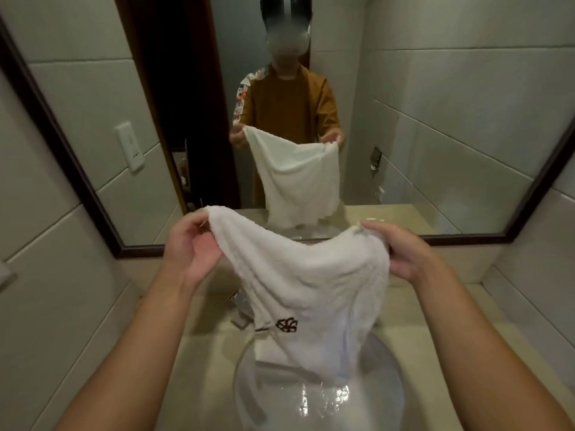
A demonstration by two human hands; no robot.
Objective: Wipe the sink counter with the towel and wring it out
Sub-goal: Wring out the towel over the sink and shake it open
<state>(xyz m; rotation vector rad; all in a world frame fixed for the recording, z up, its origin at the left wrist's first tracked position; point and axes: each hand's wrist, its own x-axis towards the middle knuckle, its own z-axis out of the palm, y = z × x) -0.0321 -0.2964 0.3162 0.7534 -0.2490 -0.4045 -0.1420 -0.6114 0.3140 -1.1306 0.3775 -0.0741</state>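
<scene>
A white towel [298, 275] is held spread above a glass basin [382, 368] set on a beige worktop [199, 346], with a dark-framed mirror [435, 135] mounted on the tiled wall behind the basin. A crumpled clear wrapper [241, 309] is partly hidden behind the towel, left of the basin's far rim, and much of the basin is screened by the hanging cloth. A white wall switch [130, 146] is reflected in the mirror, left of the basin, along with a person in a brown top and the same towel. The towel's upper left corner is pinched by the left hand [189, 247] between thumb and curled fingers; the upper right corner is gripped by the right hand [401, 253], fingers closed round the cloth. A dark embroidered emblem [287, 325] is seen low on the towel, above the basin; no letters can be made out
</scene>
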